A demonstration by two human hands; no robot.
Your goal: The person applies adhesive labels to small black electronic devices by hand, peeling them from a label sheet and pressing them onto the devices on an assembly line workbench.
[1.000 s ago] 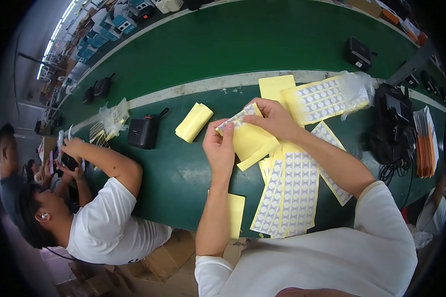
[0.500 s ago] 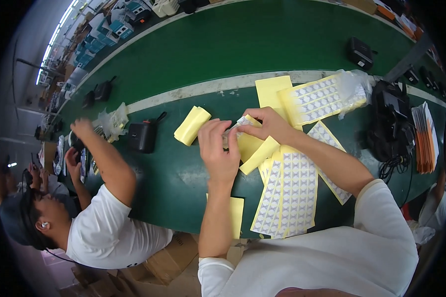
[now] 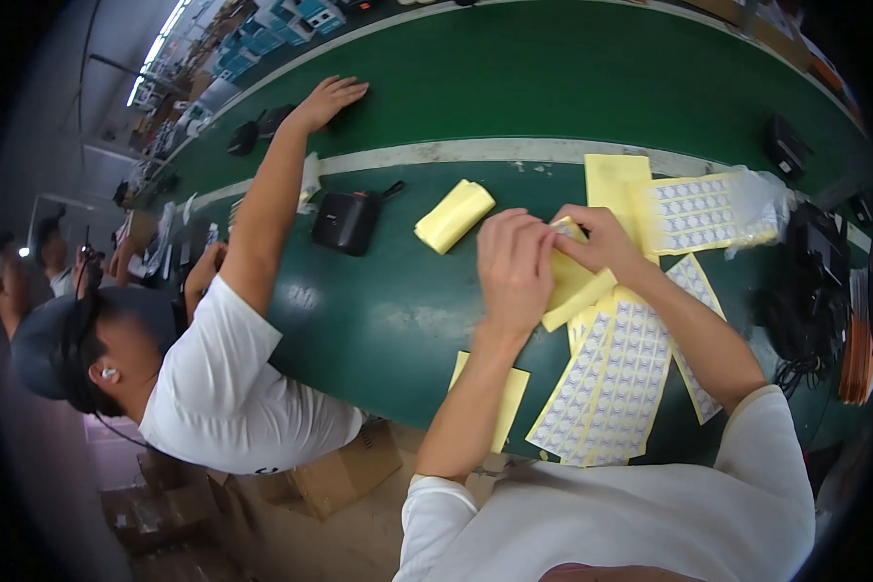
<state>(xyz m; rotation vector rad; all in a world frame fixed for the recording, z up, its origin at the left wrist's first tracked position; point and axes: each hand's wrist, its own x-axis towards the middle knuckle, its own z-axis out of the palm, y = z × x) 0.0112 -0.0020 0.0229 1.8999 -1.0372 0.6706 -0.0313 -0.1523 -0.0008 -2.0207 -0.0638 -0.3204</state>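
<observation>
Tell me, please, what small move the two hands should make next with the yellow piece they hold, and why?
Probably peel the yellow piece apart a little further: the left hand and right hand both pinch it at its upper end, above the yellow label sheets, and it does not look separated yet.

1. Long green workbench (image 3: 514, 87) with a white stripe (image 3: 456, 153) running along it.
2. On it: yellow backing sheets of white stickers (image 3: 616, 378), a yellow roll (image 3: 454, 215), a small black device (image 3: 347, 221).
</observation>
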